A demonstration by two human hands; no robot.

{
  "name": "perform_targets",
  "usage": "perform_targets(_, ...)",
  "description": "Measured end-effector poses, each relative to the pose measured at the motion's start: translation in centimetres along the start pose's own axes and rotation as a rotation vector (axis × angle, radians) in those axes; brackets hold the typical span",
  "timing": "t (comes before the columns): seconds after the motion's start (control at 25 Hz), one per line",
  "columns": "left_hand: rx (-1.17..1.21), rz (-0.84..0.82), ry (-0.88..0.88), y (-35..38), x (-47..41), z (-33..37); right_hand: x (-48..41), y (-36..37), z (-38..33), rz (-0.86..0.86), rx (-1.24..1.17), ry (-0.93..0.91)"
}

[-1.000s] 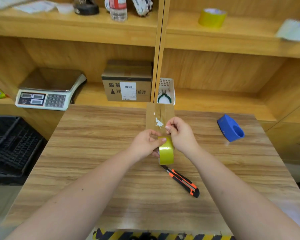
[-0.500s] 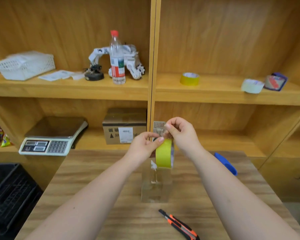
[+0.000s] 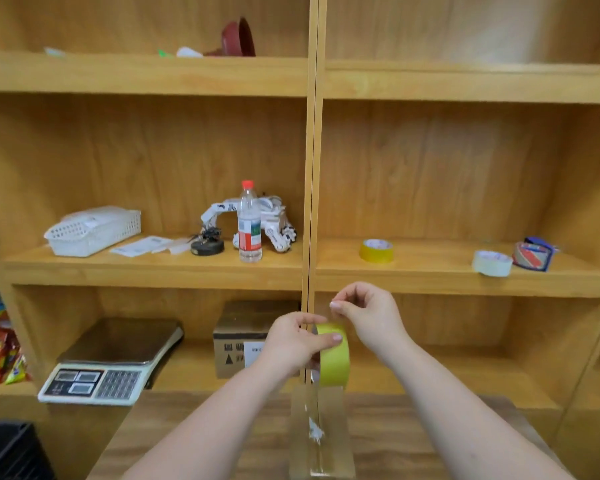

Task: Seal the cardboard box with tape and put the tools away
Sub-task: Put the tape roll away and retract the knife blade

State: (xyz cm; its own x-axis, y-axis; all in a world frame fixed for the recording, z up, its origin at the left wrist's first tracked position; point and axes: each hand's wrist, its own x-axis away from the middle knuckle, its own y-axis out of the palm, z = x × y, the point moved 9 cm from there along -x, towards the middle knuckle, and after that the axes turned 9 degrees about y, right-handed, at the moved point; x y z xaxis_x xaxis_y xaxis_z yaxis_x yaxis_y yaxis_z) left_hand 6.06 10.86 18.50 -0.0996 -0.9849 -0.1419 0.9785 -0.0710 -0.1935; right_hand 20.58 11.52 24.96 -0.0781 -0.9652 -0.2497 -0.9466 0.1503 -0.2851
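My left hand [image 3: 291, 344] grips a yellow tape roll [image 3: 334, 356] upright in front of the shelf unit, above the table's far edge. A long translucent strip of tape [image 3: 321, 434] hangs down from the roll, almost to the wooden table [image 3: 187, 441]. Just above and right of the roll is my right hand [image 3: 369, 313], apart from it. Its thumb and forefinger are pinched together, and I see nothing between them. A taped cardboard box [image 3: 238, 336] with a white label sits on the lowest shelf, partly hidden behind my left hand.
A weighing scale [image 3: 111, 362] stands on the low shelf at left. The middle shelf holds a white basket [image 3: 92, 230], a water bottle [image 3: 249, 223], a yellow tape roll [image 3: 376, 251], a clear tape roll [image 3: 492, 263] and a blue tape dispenser [image 3: 532, 254]. A black crate [image 3: 7, 452] sits at lower left.
The view has tilted up, so the utility knife and blue holder on the table have dropped out of sight. Both hands rose with the roll. My right hand lifted off the roll.
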Motion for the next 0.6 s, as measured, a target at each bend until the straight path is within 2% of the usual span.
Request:
perform_targets(0.16,0.045,-0.030,-0.095,0.0,0.0,0.9,-0.2,-0.7,-3.3,0.036,-0.021,-0.072)
perform_targets(0.28,0.009,-0.055,-0.084,-0.5,-0.2,2.9,-0.3,-1.0,-5.1,0.042,-0.076,-0.091)
perform_targets(0.4,-0.085,-0.064,-0.002,-1.7,-0.4,5.1,-0.2,-0.7,-6.5,-0.008,-0.101,-0.116)
perform_targets(0.52,-0.274,0.011,0.151,-3.6,-1.0,7.1,-0.3,-1.0,-8.2,-0.008,-0.133,-0.141)
perform_targets(0.6,-0.271,0.078,0.270,-4.5,-1.0,8.8,-0.3,-1.1,-9.1,0.008,-0.142,-0.153)
